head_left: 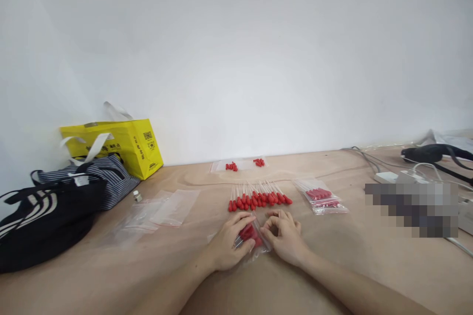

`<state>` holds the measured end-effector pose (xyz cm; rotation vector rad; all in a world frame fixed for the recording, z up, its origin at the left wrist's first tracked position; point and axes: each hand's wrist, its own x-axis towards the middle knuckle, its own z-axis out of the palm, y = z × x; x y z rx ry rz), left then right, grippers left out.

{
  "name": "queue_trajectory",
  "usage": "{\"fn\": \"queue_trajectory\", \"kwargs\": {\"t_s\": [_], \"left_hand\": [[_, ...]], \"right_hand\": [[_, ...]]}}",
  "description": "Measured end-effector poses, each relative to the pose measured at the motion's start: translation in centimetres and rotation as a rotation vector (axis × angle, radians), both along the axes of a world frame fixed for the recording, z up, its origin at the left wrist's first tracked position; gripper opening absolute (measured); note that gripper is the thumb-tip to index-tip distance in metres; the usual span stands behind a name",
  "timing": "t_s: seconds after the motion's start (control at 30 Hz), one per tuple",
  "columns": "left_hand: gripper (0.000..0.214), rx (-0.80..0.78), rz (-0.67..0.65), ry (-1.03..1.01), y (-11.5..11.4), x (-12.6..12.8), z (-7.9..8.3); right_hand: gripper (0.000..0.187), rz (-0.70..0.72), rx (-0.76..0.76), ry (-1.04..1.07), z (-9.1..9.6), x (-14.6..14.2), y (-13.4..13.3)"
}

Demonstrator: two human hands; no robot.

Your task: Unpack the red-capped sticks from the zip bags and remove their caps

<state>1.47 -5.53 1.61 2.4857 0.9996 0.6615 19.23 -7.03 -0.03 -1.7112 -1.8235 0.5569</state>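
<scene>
Close to me on the table, a clear zip bag (263,248) holds several red-tipped sticks. My left hand (228,242) grips the bag's left side, thumb and fingers lying around the red tips. At the bag's right edge, my right hand (287,240) has its thumb and fingers curled into a pinch on the plastic. Just beyond both hands lies a row of loose red-tipped sticks (260,199), tips toward me. Filled zip bags (320,198) with the same sticks are stacked to the right of the row.
Flat clear bags (173,209) lie to the left, beside a small bottle (137,196). Farther left are a black bag (55,221), a striped bag (114,182) and a yellow bag (142,150). More red-tipped pieces (231,167) rest on plastic near the wall. Cables (369,157) run at right.
</scene>
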Motion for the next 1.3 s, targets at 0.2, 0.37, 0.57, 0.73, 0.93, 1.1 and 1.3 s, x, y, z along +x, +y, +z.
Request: {"fn": "queue_trajectory", "kwargs": {"t_s": [0.2, 0.37, 0.57, 0.73, 0.93, 1.1, 1.3], "left_hand": [[0.029, 0.158, -0.003, 0.028, 1.1, 0.8, -0.1], [0.022, 0.349, -0.108, -0.032, 2.1, 1.1, -0.4], [0.022, 0.434, -0.154, -0.080, 2.4, 1.0, -0.9], [0.022, 0.399, -0.174, -0.022, 2.4, 1.1, -0.6], [0.015, 0.306, -0.131, 0.084, 2.2, 1.3, 0.1], [0.018, 0.304, -0.101, 0.090, 2.0, 1.2, 0.0], [0.015, 0.245, -0.110, 0.069, 2.1, 1.1, -0.3]], "right_hand": [[0.020, 0.084, 0.058, 0.113, 0.0, 0.0, -0.1], [0.018, 0.101, 0.051, 0.102, -0.1, -0.1, -0.2], [0.016, 0.092, 0.012, 0.115, 0.1, -0.1, -0.3], [0.022, 0.113, 0.014, 0.078, 0.2, -0.2, -0.3], [0.027, 0.127, 0.046, 0.068, 0.0, -0.1, -0.2], [0.035, 0.102, 0.024, 0.045, 0.0, 0.0, 0.0], [0.028, 0.125, -0.005, 0.057, -0.4, 0.0, 0.6]]}}
